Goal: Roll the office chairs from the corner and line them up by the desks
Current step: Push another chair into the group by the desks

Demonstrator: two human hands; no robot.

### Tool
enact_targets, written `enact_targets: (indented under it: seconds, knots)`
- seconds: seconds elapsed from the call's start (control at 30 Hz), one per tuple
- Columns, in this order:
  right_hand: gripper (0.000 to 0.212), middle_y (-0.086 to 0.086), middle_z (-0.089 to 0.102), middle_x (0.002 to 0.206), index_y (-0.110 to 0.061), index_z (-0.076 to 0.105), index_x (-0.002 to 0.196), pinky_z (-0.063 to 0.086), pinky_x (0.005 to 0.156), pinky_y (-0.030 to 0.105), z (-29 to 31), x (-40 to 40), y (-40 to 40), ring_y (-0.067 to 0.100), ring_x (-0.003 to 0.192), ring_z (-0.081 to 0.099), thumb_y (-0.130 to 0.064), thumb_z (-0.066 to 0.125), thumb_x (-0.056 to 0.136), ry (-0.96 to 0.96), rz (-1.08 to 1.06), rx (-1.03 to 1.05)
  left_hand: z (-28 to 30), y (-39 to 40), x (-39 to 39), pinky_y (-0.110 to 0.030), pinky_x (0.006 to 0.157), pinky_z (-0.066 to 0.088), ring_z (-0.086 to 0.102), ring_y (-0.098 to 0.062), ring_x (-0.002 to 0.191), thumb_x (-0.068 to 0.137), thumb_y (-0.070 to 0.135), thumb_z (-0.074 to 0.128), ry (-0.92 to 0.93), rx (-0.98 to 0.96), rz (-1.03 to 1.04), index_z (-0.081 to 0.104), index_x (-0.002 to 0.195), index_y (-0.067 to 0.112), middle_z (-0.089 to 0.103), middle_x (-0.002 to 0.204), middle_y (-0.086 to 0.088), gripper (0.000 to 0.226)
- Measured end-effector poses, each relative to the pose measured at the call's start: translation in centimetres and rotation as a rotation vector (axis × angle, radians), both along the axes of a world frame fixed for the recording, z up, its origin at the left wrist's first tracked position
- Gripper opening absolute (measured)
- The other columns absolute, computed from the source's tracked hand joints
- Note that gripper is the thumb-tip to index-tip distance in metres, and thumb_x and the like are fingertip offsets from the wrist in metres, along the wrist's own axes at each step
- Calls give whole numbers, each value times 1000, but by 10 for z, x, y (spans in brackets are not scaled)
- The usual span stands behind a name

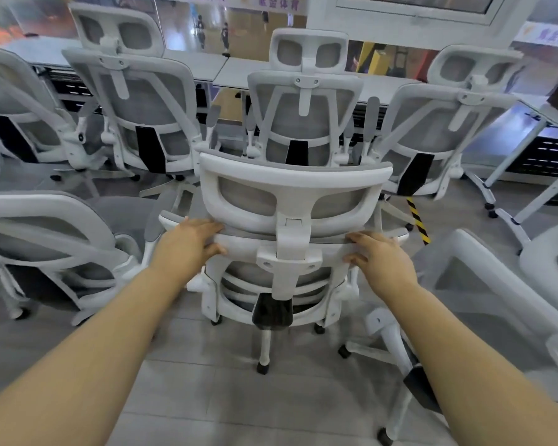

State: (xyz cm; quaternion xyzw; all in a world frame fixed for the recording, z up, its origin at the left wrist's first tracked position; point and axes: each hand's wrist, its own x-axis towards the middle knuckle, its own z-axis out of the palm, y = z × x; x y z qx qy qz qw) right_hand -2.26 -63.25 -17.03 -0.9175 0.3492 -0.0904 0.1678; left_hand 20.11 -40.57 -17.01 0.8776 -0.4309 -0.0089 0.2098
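Observation:
A white-framed office chair (292, 201) with grey mesh stands right in front of me, its back toward me. My left hand (187, 243) grips the top edge of its backrest on the left side, and my right hand (379, 257) grips the same edge on the right. Its castors rest on the grey tiled floor. Ahead, three similar chairs face the long white desks (226, 70): one at left (136, 101), one in the middle (306, 101) and one at right (448, 120).
Another chair (16, 101) stands at the far left by the desks. A chair (55, 249) sits close on my left and another (496, 300) close on my right. A white desk leg (522, 204) slants at right, with yellow-black floor tape (417, 220) nearby.

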Motion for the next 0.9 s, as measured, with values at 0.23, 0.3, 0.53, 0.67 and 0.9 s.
enact_targets:
  seconds: [0.23, 0.3, 0.53, 0.67, 0.9]
  knots:
    - [40, 1, 53, 133, -23, 54, 128, 39, 98, 41, -1, 8, -20, 26, 120, 45, -28, 57, 89, 34, 7, -32, -8, -19, 14, -41, 111, 24, 53, -29, 116, 79, 24, 70, 17, -23, -16, 62, 118, 14, 62, 120, -9, 40]
    - [39, 2, 53, 132, -23, 54, 128, 40, 98, 42, -2, 10, -20, 26, 119, 46, -28, 57, 89, 32, 7, -38, -8, -21, 16, -42, 106, 31, 52, -29, 115, 79, 24, 70, 22, -27, -6, 63, 118, 16, 62, 119, -8, 40]
    - [40, 1, 54, 131, -21, 54, 128, 42, 90, 37, -2, 16, -19, 24, 119, 48, -28, 58, 89, 20, 15, -51, -10, -21, 22, -46, 100, 36, 55, -29, 108, 79, 16, 71, 9, -79, -42, 64, 115, 13, 64, 111, -9, 36]
    - [40, 1, 54, 131, -21, 54, 128, 44, 86, 37, -2, 18, -16, 23, 118, 48, -28, 58, 89, 28, 11, -59, -13, -19, 26, -48, 102, 36, 56, -30, 107, 78, 18, 71, 3, -90, -60, 64, 114, 12, 64, 110, -10, 37]
    - [40, 3, 54, 130, -20, 51, 130, 41, 95, 42, -1, 20, -6, 24, 121, 47, -29, 54, 92, 62, 11, -85, -11, -18, 34, -44, 102, 33, 50, -27, 113, 82, 18, 67, 7, -71, -72, 61, 118, 16, 62, 116, -4, 36]
